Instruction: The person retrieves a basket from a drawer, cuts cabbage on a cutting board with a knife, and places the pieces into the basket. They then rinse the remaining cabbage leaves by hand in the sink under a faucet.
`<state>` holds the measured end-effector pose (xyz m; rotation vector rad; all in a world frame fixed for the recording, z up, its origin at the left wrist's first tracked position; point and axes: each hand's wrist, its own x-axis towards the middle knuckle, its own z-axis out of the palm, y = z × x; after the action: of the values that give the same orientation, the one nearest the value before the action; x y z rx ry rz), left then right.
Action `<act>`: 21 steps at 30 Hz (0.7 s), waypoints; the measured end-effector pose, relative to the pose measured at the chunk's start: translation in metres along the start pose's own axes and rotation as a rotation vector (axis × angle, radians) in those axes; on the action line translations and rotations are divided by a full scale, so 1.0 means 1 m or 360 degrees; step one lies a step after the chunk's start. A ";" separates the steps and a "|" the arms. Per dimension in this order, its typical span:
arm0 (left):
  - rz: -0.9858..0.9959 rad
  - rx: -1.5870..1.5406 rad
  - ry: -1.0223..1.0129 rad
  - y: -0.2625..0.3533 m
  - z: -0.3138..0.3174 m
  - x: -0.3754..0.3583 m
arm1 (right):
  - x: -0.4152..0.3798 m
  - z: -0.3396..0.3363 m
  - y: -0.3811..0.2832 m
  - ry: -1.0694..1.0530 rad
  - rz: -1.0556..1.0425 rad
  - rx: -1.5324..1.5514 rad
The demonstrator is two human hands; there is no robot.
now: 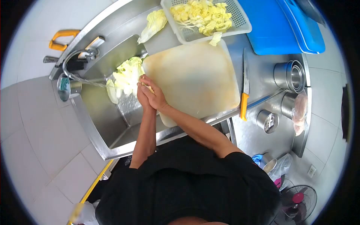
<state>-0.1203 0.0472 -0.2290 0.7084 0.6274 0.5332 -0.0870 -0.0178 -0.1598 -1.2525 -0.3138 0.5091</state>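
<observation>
My left hand (143, 98) and my right hand (156, 98) are pressed together at the sink's right edge, by the left side of the white cutting board (191, 78). Between their closed fingers shows a pale yellow piece (150, 89), coloured like the cabbage; most of it is hidden. Just left of the hands, napa cabbage leaves (127, 75) lie in the metal sink (98, 120). Water runs from the curved faucet (69, 62) toward the leaves.
A white basket (243, 27) of cut cabbage stands behind the board, with a cabbage piece (154, 24) to its left. A yellow-handled knife (245, 86) lies right of the board. Blue boards (268, 32), metal containers (288, 76) and a bowl (267, 121) are farther right.
</observation>
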 end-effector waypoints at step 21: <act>0.0667 0.2653 -0.0340 0.080 0.115 0.185 | 0.150 -0.229 -0.149 0.0903 0.0024 -0.1587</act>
<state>0.0682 0.1672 -0.1656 2.4688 0.6321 0.1910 0.1819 -0.1594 -0.0917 -2.2943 -0.0546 -0.0516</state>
